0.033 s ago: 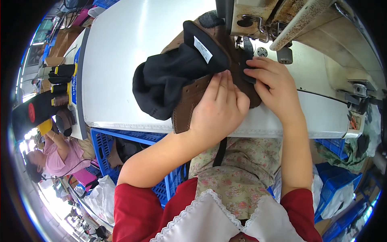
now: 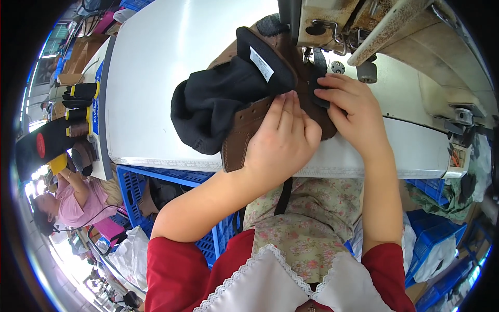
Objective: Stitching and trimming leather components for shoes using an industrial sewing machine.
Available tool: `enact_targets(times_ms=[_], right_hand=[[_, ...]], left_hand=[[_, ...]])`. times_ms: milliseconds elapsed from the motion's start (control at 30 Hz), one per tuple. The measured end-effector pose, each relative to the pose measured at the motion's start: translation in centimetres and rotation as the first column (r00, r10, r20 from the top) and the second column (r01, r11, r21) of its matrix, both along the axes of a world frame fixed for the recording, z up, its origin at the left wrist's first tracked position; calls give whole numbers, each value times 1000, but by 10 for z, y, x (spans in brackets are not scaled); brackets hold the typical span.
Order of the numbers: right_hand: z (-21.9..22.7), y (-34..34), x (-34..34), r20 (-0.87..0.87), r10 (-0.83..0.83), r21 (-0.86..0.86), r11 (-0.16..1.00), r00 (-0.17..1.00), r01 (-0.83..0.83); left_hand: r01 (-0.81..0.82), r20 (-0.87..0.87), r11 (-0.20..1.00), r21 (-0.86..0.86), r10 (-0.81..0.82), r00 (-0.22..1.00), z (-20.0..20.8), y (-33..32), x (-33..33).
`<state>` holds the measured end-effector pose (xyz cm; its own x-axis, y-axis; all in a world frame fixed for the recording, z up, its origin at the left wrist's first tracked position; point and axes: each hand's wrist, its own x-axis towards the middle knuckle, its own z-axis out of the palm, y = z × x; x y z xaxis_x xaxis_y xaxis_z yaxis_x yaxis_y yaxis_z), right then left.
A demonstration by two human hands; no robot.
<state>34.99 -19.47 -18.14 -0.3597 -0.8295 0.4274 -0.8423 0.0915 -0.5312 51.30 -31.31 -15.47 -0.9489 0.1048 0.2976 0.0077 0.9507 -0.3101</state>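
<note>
A brown leather shoe upper (image 2: 238, 136) with a soft black lining (image 2: 210, 99) and a white label (image 2: 261, 64) lies on the white sewing table, its far end beneath a sewing machine (image 2: 332, 31). My left hand (image 2: 285, 138) is closed on the near part of the upper, fingers pressed together over the leather and the thumb bent beside them. To its right, my right hand (image 2: 356, 106) has its fingers apart, their tips resting on a dark strip (image 2: 320, 99) at the upper's right edge, close to the presser foot. What lies under my fingertips is hidden.
Blue plastic crates (image 2: 156, 174) stand below the table's front edge. Dark shoe pieces (image 2: 78, 117) hang along a rack at the left. Further off on that side is a person in a pink shirt (image 2: 78, 205). A blue bin (image 2: 431, 244) sits at lower right.
</note>
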Motion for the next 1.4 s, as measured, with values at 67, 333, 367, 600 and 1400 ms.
enact_targets(times_ms=[67,333,367,600,1400], right_hand=[[1,0,-1,6,3,-5,1000,1000,-3],[3,-1,0,-8,-12,0,1000,1000,12],[3,-1,0,-9,-12,1,1000,1000,12],[0,0,-4,28,-10,-7,1000,1000,11],[3,6,-19,190,121,69,988,974,-136]], left_hand=[[12,3,1000,-5,-12,1000,1,-1,-2],[42,4,999,3,-42,999,3,-6,-2],[45,-1,999,-5,-45,999,2,-7,-3],[38,11,999,32,-38,999,2,-8,-1],[84,80,996,31,-86,993,6,-15,3]])
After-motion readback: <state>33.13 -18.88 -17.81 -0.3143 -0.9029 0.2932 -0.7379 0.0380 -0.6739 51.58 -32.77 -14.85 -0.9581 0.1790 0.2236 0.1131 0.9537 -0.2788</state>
